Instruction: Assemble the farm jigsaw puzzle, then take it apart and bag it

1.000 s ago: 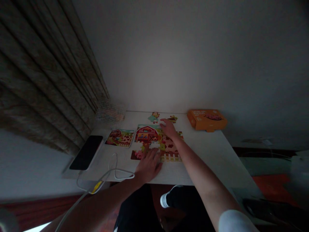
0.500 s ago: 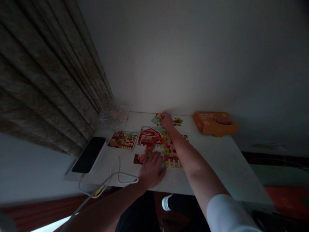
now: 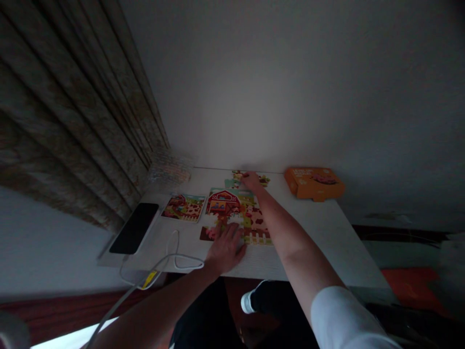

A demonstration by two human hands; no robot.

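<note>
While my left hand (image 3: 224,246) lies flat at the near side of the puzzle (image 3: 222,202), fingers slightly spread, my right hand (image 3: 250,180) sits bunched at the loose pieces (image 3: 264,181) beyond; whether it grips one, I can't tell. They run left to right by the wall (image 3: 250,97), nearer my right.

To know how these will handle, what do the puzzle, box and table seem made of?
Puzzle: probably printed cardboard, being flat with knobbed edges; gloss is hard to tell in this dim light.
Box: likely thin card, smooth and printed orange, with straight folded edges and a front tab.
Table: perhaps wood or laminate, pale, with faint grain-like lines; finish unclear.
</note>
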